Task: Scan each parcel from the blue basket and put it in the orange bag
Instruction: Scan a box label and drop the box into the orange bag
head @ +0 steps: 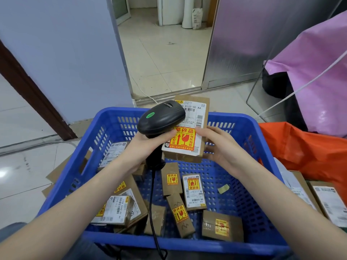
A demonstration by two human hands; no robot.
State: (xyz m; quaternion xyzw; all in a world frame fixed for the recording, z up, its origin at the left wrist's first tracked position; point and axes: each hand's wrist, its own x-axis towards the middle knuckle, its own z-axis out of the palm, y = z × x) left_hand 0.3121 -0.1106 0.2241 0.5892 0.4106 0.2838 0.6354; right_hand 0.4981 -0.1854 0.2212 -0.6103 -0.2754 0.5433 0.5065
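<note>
A brown cardboard parcel with a white shipping label and a yellow-red fragile sticker [185,132] is held above the blue perforated plastic basket [249,139] by the right hand [216,145], fingers curled round its right edge. The black handheld barcode scanner [161,119] is gripped in the left hand [148,145], its head just left of the label. The parcel's long axis runs away from the person; the orange plastic bag [304,152] lies to the right, nearest the right hand.
</note>
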